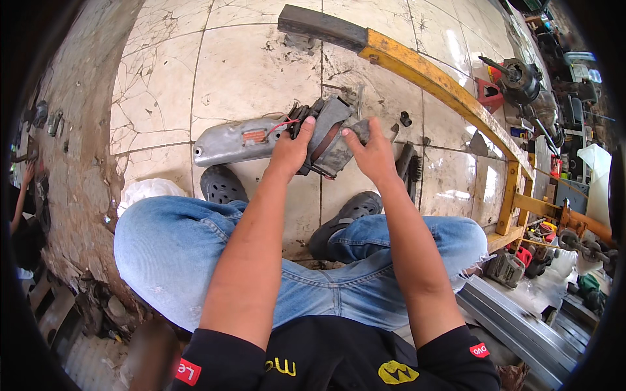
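In front of my feet, both hands work on a grimy grey mechanical part (326,133), blocky, with a brown band across it. My left hand (291,148) is closed on its left side, thumb on top and the other fingers mostly hidden. My right hand (373,151) grips its right edge between thumb and fingers. To the left, against or just beside the part, lies a long grey metal housing (225,144) with an orange label. A red wire (282,124) runs between them near my left hand. Whether the two pieces are joined I cannot tell.
A black brush (415,168) lies right of my right hand, near a small dark piece (405,119). A yellow steel beam (430,75) with a black end arches across the right. Beyond it stand machine parts (521,81). Metal channels (515,319) lie at lower right.
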`<state>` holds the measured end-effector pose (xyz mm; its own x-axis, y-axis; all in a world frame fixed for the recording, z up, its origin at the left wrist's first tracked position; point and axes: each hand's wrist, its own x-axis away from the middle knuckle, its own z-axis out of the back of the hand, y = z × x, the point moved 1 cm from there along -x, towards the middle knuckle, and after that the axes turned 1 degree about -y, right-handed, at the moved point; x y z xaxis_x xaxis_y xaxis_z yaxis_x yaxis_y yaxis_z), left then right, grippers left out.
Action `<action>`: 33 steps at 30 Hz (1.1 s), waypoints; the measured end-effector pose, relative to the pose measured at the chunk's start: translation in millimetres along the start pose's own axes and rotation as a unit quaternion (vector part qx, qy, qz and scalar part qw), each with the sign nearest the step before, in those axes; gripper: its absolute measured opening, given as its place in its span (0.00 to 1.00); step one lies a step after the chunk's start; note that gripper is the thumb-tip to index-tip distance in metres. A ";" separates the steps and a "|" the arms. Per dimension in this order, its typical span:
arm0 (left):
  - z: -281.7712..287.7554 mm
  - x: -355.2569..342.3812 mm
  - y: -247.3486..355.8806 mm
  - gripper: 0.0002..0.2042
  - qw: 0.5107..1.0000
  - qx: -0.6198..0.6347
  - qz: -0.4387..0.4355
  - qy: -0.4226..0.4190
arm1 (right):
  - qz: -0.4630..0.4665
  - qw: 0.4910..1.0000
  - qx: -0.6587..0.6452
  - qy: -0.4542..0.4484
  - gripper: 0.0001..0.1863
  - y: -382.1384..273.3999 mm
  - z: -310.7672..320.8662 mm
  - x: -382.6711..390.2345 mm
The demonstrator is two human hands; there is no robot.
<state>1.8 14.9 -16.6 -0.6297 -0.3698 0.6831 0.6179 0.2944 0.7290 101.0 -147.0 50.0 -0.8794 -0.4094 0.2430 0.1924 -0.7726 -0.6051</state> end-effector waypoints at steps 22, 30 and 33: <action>-5.3 -0.6 -3.4 0.54 0.999 0.019 -0.010 0.026 | -0.030 0.994 -0.067 0.078 0.31 11.8 -19.8 -1.0; -6.4 -0.6 -1.0 0.54 0.999 -0.005 -0.012 0.039 | 0.004 0.995 -0.060 0.077 0.30 10.4 -11.8 -3.2; -7.0 3.8 -3.1 0.54 0.999 0.012 -0.007 0.030 | 0.009 0.996 -0.055 0.066 0.30 15.8 -17.4 2.2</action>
<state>0.7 6.5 -16.6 -0.6089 -0.4255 0.6695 0.5971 0.3097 0.7399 94.6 -151.7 27.8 -0.9271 -0.3500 0.1340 0.1664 -0.7048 -0.6896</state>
